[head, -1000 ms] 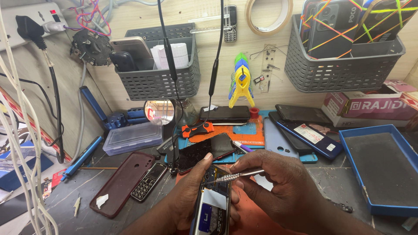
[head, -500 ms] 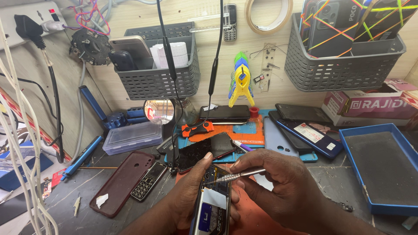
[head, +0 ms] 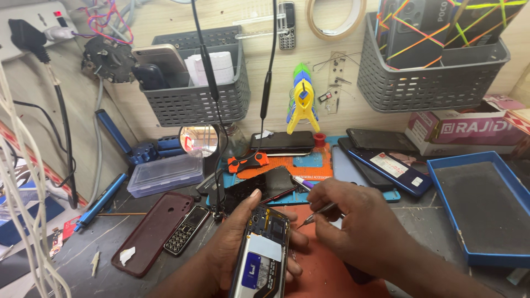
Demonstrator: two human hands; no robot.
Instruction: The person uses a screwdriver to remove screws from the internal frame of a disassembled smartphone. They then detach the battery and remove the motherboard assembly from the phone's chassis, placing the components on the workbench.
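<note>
Left hand (head: 234, 243) holds one opened phone (head: 260, 251); right hand (head: 353, 221) one tweezers (head: 317, 213).

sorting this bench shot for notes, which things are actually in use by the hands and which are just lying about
In use:
- opened phone, back cover off, held in the left hand
- tweezers, pinched in the right hand, tips at the phone's top edge

Lying about:
- maroon phone case
- keypad phone
- clear plastic box
- blue tray
- yellow clamp
</note>
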